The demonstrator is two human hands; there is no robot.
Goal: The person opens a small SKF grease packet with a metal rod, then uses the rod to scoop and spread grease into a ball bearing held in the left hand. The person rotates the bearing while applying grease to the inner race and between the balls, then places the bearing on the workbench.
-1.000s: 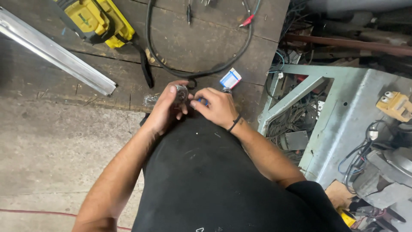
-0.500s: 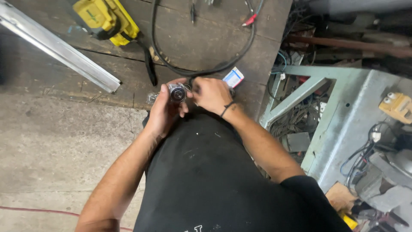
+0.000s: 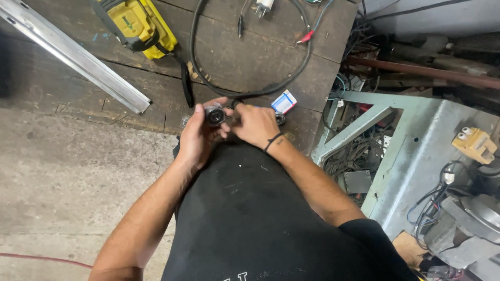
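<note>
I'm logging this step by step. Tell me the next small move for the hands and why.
Probably keep the left hand steady on the round metal part while the right hand works its fingertips at the part's side. Both hands meet at it above the bench edge, so it is mid-handling, not ready to set down.

Since the earlier pictures, both hands sit slightly higher; the round metal part (image 3: 215, 115) now faces up, clearer between left-hand fingers (image 3: 200, 117).

Soft, even daylight lights the scene; shadows are faint and short; the metal rail (image 3: 78, 57) shows mild glare. Focus is sharp at the centre; straight lines bow slightly toward the edges; the right-hand clutter sits dimmer.
</note>
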